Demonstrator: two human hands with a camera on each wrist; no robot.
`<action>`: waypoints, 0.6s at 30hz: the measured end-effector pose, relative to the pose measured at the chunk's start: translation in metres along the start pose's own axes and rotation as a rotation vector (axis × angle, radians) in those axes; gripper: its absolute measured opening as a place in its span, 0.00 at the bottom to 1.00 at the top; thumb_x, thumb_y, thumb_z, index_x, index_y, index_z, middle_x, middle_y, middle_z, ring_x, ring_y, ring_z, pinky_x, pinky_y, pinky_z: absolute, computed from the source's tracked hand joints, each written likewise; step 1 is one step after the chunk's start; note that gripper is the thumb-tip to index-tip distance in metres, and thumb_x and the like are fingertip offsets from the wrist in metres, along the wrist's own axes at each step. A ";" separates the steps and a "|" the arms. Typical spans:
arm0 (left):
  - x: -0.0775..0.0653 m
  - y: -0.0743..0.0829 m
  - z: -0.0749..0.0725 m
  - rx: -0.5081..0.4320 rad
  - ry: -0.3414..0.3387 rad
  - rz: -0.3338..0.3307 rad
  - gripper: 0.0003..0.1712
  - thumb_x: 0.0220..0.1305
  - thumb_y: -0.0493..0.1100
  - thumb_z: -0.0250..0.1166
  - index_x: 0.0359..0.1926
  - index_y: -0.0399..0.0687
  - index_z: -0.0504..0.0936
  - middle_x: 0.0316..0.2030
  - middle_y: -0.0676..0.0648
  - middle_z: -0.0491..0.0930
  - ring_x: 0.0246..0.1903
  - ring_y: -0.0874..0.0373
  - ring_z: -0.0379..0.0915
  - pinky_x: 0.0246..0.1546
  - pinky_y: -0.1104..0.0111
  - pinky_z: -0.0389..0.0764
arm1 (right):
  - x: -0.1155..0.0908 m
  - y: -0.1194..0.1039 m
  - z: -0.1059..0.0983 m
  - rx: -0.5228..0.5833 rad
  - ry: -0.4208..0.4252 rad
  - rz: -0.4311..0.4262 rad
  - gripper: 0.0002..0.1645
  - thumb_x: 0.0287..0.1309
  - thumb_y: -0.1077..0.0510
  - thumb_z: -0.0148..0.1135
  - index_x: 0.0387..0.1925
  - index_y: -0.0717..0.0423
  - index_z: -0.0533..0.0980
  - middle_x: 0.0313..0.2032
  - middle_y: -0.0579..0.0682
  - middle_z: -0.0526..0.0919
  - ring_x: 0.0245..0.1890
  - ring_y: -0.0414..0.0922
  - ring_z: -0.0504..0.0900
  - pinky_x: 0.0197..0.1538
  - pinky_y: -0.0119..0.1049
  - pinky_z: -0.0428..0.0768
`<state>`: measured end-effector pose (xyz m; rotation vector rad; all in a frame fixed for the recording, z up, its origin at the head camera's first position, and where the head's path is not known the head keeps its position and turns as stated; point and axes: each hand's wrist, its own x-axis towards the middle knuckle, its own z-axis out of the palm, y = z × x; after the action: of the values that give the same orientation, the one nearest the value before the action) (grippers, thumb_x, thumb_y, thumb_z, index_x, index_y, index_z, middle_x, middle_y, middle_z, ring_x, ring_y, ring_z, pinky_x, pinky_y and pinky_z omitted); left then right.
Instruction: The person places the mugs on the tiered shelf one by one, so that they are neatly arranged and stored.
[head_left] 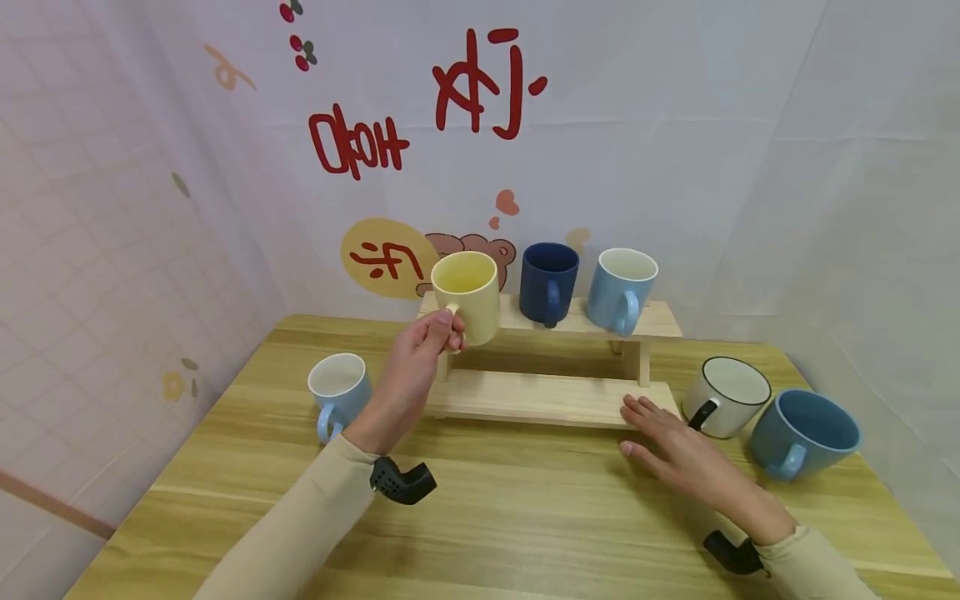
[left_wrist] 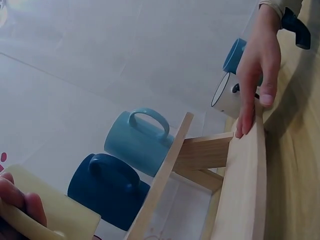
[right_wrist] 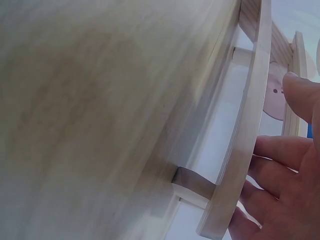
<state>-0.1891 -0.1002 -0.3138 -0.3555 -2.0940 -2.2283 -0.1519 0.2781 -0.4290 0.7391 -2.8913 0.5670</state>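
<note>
The left hand [head_left: 415, 357] pinches the handle [left_wrist: 30, 225] of a yellow mug [head_left: 480, 300] between thumb and curled fingers. The mug is upright, its handle at about eight o'clock, at the ten o'clock end of a two-tier wooden rack [head_left: 639, 364]. Whether its base touches the upper shelf [head_left: 510, 318] I cannot tell.

The right hand [head_left: 682, 454] is loosely spread, holding nothing: its fingers rest at the four o'clock end of the lower shelf [head_left: 536, 398], the thumb set apart from them.

Two mugs stand upright on the upper shelf. The dark blue mug [head_left: 542, 287] is nearest the yellow one, at its three o'clock; beyond it, the same way, comes a light blue mug [head_left: 609, 293]. Both handles point roughly to six.

Three more vessels stand on the desk [head_left: 495, 508] around the rack. A second light blue mug [head_left: 348, 400] is between eight and nine o'clock, near the left forearm. A white mug [head_left: 731, 408] — black rim, black handle turned to about seven — is towards three, close to the right hand. A wide blue cup [head_left: 817, 429] is just beside it, towards four.

Behind everything, at twelve, hangs a pale cloth [head_left: 637, 125] with red lettering [head_left: 472, 83].
</note>
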 end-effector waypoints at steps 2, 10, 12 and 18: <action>0.006 0.000 0.004 -0.001 0.001 0.000 0.21 0.84 0.47 0.49 0.45 0.31 0.76 0.32 0.47 0.73 0.43 0.50 0.73 0.59 0.59 0.70 | -0.001 0.000 0.001 0.005 -0.008 0.003 0.36 0.74 0.43 0.61 0.70 0.64 0.72 0.74 0.61 0.67 0.74 0.65 0.63 0.69 0.67 0.65; 0.031 -0.001 0.014 0.041 0.003 0.033 0.21 0.84 0.47 0.48 0.46 0.31 0.78 0.33 0.47 0.74 0.44 0.52 0.72 0.56 0.63 0.70 | 0.000 0.002 0.002 -0.002 0.004 0.000 0.36 0.73 0.43 0.61 0.70 0.63 0.73 0.74 0.60 0.68 0.74 0.64 0.64 0.69 0.66 0.65; 0.037 -0.002 0.015 0.046 0.006 0.026 0.21 0.84 0.47 0.48 0.47 0.32 0.78 0.34 0.47 0.74 0.45 0.52 0.71 0.57 0.62 0.70 | 0.001 0.001 0.001 0.002 0.007 -0.002 0.36 0.73 0.43 0.61 0.70 0.63 0.73 0.74 0.60 0.68 0.74 0.64 0.64 0.69 0.66 0.65; 0.047 -0.010 0.018 0.061 0.009 -0.025 0.20 0.83 0.48 0.49 0.48 0.35 0.79 0.35 0.47 0.76 0.50 0.52 0.70 0.62 0.58 0.66 | 0.000 0.000 0.002 0.002 0.019 -0.012 0.35 0.73 0.44 0.62 0.70 0.64 0.73 0.74 0.60 0.68 0.74 0.64 0.64 0.69 0.66 0.65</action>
<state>-0.2349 -0.0767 -0.3126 -0.3172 -2.1682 -2.1696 -0.1518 0.2779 -0.4308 0.7466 -2.8670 0.5720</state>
